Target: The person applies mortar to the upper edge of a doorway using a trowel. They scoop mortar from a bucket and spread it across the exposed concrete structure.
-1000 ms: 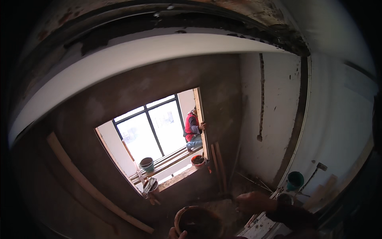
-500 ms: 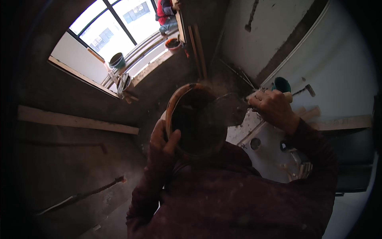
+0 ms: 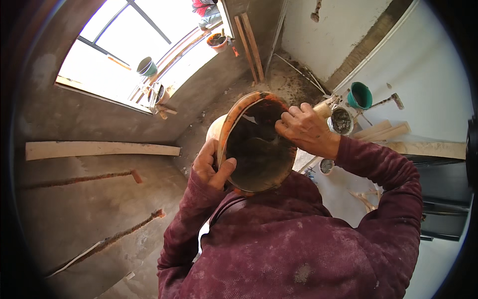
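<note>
My left hand (image 3: 213, 168) grips the near-left side of a round bucket (image 3: 230, 127), its thumb over the rim. The bucket is tilted so that its mouth faces me, and its pale rim is smeared with orange and dark residue. At the bucket's right edge, my right hand (image 3: 309, 132) is closed with knuckles up. From it a flat, rounded trowel blade (image 3: 266, 149) reaches into the dark inside of the bucket. The trowel's handle is hidden in my fingers. Shadow makes the bucket's contents hard to make out.
On the window ledge stand a teal bucket (image 3: 147, 67) and an orange-rimmed bucket (image 3: 217, 42); a person in red (image 3: 203, 7) is beyond. To the right are a green bucket (image 3: 359, 95), a pail of grey material (image 3: 341, 120) and wooden boards (image 3: 388, 132). A plank (image 3: 102, 149) runs along the left.
My right hand has moved left to the bucket, taking the trowel blade from across its right rim to inside. The left hand keeps its hold. The picture is brighter.
</note>
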A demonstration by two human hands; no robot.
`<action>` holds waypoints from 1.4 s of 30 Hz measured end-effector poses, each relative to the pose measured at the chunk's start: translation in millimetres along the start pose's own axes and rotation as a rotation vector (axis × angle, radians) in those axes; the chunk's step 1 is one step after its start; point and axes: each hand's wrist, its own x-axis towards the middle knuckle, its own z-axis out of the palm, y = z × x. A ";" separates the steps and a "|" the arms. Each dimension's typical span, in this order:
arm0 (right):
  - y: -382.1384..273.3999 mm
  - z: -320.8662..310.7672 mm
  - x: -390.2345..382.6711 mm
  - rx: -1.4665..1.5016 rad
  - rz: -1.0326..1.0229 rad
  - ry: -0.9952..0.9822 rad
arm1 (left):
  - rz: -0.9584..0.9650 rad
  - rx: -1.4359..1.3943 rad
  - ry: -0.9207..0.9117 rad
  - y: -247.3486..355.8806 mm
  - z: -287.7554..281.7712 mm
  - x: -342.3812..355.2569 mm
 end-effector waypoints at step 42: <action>70.8 -452.4 -77.8 -0.212 0.890 0.523 | 0.211 -0.409 -0.036 -71.5 34.9 50.6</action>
